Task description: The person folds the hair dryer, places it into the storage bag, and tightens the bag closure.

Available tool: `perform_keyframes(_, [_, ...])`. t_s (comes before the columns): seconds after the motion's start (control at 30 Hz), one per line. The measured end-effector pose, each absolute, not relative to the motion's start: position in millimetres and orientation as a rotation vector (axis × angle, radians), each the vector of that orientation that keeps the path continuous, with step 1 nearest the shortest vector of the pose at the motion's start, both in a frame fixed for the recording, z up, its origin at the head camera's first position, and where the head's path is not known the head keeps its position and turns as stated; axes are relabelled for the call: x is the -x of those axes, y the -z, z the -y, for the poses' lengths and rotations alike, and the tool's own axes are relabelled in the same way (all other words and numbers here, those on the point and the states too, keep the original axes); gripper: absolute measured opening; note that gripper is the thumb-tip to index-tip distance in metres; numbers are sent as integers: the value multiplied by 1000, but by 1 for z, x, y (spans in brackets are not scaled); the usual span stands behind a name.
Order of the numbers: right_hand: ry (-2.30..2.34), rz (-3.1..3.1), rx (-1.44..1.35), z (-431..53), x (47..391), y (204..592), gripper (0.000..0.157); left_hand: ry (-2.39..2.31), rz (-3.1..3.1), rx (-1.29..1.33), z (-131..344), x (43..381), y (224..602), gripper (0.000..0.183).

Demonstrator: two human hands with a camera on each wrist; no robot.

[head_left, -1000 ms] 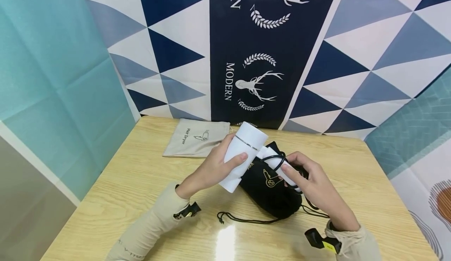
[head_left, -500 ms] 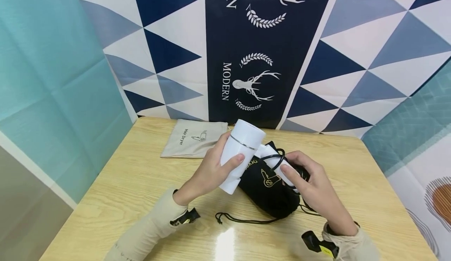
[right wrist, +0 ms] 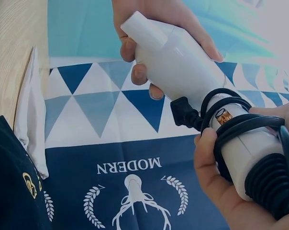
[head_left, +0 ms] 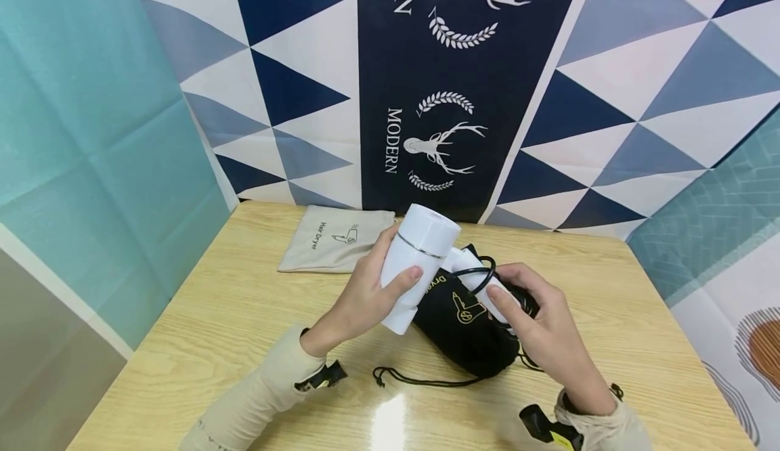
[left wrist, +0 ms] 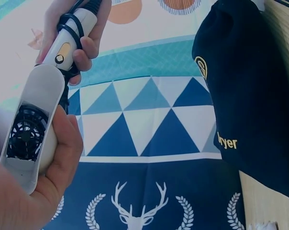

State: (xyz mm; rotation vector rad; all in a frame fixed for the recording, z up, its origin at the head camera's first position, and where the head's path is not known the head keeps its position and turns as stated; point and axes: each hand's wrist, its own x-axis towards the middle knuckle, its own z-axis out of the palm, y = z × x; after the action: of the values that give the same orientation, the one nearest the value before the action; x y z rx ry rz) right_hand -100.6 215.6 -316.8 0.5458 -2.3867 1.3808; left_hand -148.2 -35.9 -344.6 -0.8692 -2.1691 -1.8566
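Between both hands a white hair dryer (head_left: 420, 254) is held up over the table. My left hand (head_left: 365, 295) grips its barrel, thumb across the near side. The right hand (head_left: 542, 312) grips the handle (head_left: 484, 282), which has a black cord (right wrist: 250, 122) wound round it. In the right wrist view the plug (right wrist: 185, 112) sticks out beside the handle, and a flat nozzle (right wrist: 144, 29) points away at the barrel's end. The left wrist view looks into the nozzle at a black grille (left wrist: 27, 134). Below the dryer lies a black drawstring pouch (head_left: 469, 342), partly hidden by it.
A light grey cloth pouch (head_left: 329, 241) printed "Hair Dryer" lies flat at the back of the wooden table (head_left: 244, 315). The black pouch's drawstring (head_left: 426, 380) trails across the tabletop. A patterned backdrop (head_left: 305, 65) rises right behind the table's back edge.
Both hands keep their grips on the hair dryer, which has tilted slightly more upright. The right hand has shifted slightly along with the handle. The pouches have stayed in place.
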Motion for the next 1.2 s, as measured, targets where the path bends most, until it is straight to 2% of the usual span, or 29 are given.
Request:
perform_keyframes(0.7, [-1453, 2221, -567, -207, 102, 324, 21, 1938, 2056, 903, 35, 148, 342, 61])
perform_keyframes(1.2, [-1617, 1972, -461, -180, 104, 342, 18, 2144, 1915, 787, 20, 141, 351, 59])
